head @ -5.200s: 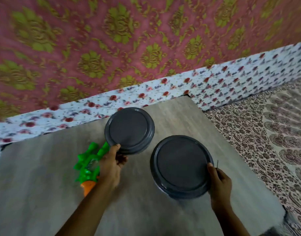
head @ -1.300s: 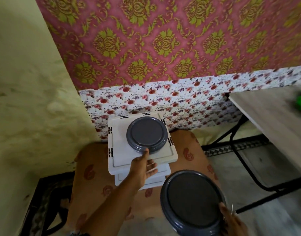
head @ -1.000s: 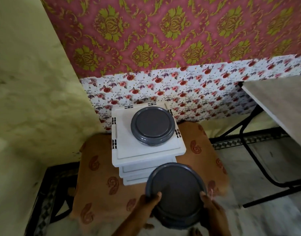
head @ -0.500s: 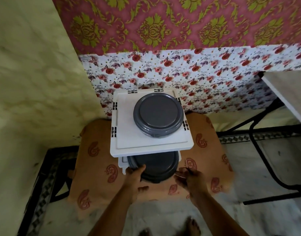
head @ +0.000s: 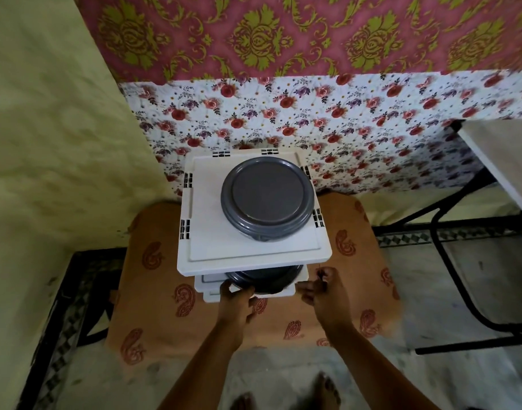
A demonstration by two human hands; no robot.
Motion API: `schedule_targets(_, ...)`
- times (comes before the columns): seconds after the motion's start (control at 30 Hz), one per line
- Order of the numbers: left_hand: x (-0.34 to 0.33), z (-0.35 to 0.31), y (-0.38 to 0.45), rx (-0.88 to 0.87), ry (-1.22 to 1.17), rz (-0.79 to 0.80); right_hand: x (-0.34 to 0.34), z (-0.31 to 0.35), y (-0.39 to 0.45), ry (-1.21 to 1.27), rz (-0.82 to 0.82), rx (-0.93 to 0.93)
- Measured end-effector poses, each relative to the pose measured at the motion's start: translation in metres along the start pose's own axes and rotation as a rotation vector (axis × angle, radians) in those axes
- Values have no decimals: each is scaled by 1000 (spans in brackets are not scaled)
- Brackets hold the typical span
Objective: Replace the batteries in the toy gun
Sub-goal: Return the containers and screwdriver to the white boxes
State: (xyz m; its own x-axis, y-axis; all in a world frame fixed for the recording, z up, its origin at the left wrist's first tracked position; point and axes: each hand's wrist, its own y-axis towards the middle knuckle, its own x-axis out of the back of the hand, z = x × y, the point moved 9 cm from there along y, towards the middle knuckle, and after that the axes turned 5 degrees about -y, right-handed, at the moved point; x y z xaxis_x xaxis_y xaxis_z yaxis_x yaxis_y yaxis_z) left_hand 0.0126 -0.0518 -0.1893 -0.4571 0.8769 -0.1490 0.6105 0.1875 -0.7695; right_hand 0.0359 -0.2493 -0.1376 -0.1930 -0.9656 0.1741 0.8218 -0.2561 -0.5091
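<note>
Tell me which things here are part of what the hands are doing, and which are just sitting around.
In use:
- lower gray container, left hand touching it
- white rack
- right hand, beside it

Just there:
- top gray container
- orange cloth
- table

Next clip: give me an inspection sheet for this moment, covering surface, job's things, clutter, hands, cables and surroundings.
Surface: white plastic rack standing on an orange paisley cloth; a table corner at right.
Job's things: nothing seen; no toy gun or batteries in view.
Clutter: one grey lidded container on the rack's top; a second grey container on the shelf below, mostly hidden.
Hands: left hand touches the lower container's front; right hand is beside it, pinching something thin, too small to name.
Cables: nothing seen.
Surroundings: red patterned and floral wall coverings, yellow-green wall, black metal table legs, bare feet below.
</note>
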Motion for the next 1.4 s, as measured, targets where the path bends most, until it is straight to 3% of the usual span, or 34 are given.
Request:
schedule_targets(0.17, 45, 16, -7, 37, -119, -119, 15, -1, -38, -114, -19, 89)
schedule_targets(0.3, 82, -11, -26, -142, -88, -233, 30, 14, -71, -335, -167, 232)
schedule_targets(0.4, 102, -51, -44, -310, 59, -211, 10, 45, -94, -441, -188, 389)
schedule_targets(0.63, 76, -138, -77, -760, 763, -188, -112, 108, -100, -760, 149, 589)
schedule_targets(0.87, 69, -150, -63, -708, 897, -130, -194, 171, -59, -743, 151, 503)
schedule_targets(1.1, 70, -157, -53, -721, 808, -86, -217, 186, -54, -1246, 59, 566)
schedule_targets(1.4, 69, -157, -52, -719, 791, -41, -223, 180, -52, -1381, 61, 590)
